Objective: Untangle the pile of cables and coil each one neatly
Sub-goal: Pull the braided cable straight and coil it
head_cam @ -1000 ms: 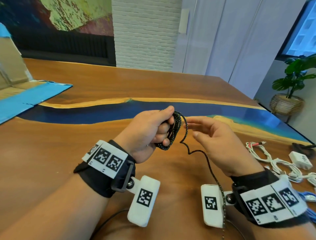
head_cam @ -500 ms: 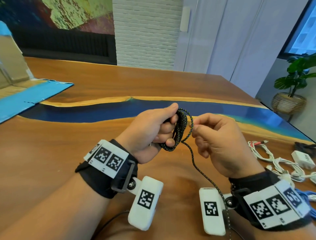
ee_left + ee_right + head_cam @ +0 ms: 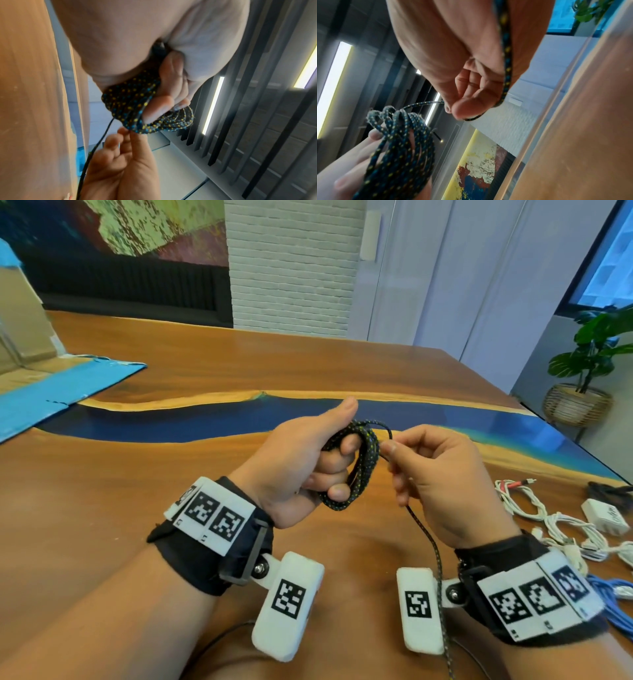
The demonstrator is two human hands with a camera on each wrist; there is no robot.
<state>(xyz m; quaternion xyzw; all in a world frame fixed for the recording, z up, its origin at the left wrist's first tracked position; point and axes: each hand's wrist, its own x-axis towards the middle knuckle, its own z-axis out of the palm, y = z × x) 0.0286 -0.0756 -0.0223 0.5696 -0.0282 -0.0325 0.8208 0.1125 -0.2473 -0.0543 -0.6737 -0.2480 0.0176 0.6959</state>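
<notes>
A wide wooden counter [image 3: 102, 491] with a blue resin band running across it fills the room's foreground, backed by a white brick column [image 3: 291, 261], pale panelled doors and a potted plant [image 3: 592, 354] in a woven basket at far right. A flattened cardboard box [image 3: 51, 392] with a blue face lies at the counter's left edge. At the right edge a loose heap of white cables [image 3: 561, 525] with a white charger [image 3: 606, 517] sits well apart from the hands, with blue cable [image 3: 613, 597] nearer the right wrist: by the look of it, work not yet done.

Above the counter, the left hand [image 3: 301, 460] grips a coil [image 3: 356, 467] of dark braided cable, flecked yellow and blue, its fingers curled through the loops and the thumb raised over the top. The right hand [image 3: 442, 474] pinches the free strand between thumb and fingertip just beside the coil; the tail [image 3: 435, 556] drops past the right wrist and out of view.

The cable appears light, limp and soft, its woven sheath likely offering good grip, so a light pinch should hold it. The sensible hold seems to be on the strand close to the coil, feeding each turn over the left hand while the thumb clamps down to stop the loops springing apart.
</notes>
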